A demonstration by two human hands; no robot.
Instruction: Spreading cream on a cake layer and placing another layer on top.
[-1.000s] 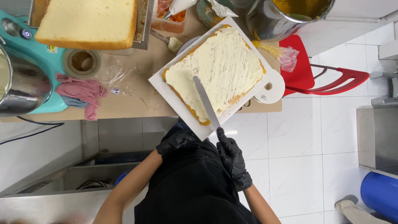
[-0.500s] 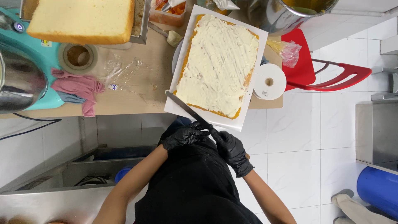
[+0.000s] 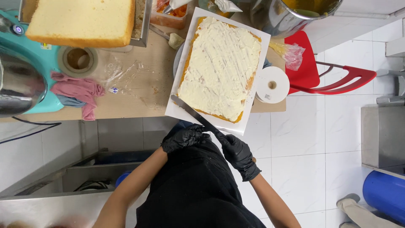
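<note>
Currently right hand [image 3: 237, 153] grips palette knife [image 3: 195, 116]; left hand [image 3: 182, 138] loosely curled, empty; overhanging cake board [image 3: 182, 113] could tip if pressed

Frosted cake [image 3: 220, 66] on board [image 3: 177, 110], board overhanging table [image 3: 126, 105] front edge. Spatula [image 3: 192, 113] lies across board's near-left corner. Tape roll [image 3: 272, 84] right of board. Sponge slab [image 3: 80, 21] in tray, far left. Cloth [image 3: 80, 90] left, beside mixer [image 3: 21, 80].
</note>
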